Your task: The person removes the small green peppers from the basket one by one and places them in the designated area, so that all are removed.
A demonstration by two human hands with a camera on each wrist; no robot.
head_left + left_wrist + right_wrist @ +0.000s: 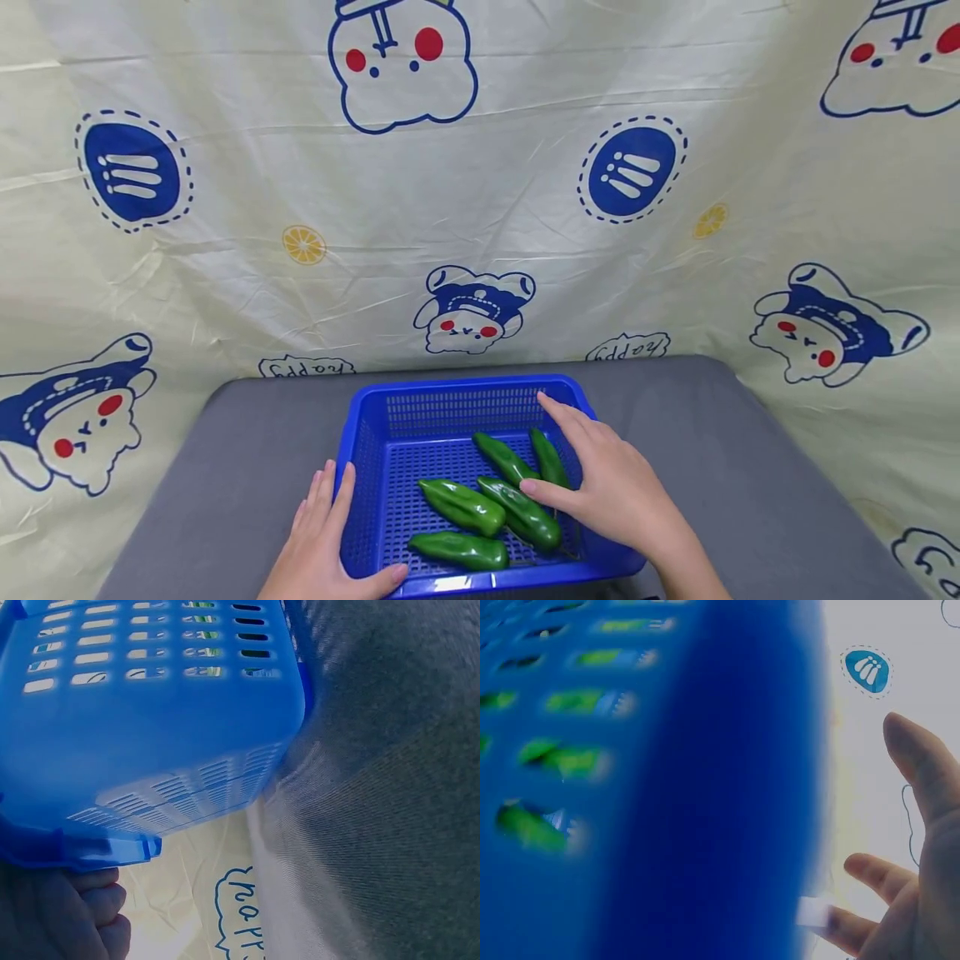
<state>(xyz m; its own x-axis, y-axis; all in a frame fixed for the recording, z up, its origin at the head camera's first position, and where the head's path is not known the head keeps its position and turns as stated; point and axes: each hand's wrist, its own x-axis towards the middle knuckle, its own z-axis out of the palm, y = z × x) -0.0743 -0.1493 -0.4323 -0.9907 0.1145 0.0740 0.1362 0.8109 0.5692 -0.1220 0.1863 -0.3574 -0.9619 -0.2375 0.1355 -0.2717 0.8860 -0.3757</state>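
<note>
A blue plastic basket (465, 383) with slotted walls holds several glossy green peppers (461, 507). Along its left wall lie the straight fingers of my left hand (318, 542), and the thumb rests by the front left rim. In the left wrist view, that hand's fingers (105, 900) show below the basket rim (75, 851). My right hand (618, 483) reaches over the right rim with fingers spread, its thumb just above the peppers on that side. No pepper is seen between the right fingers (919, 757); the basket wall is blurred in the right wrist view.
Grey cloth (247, 467) covers the table under the basket. A cream curtain (487, 192) printed with blue cartoon figures hangs behind the table's far edge and along both sides.
</note>
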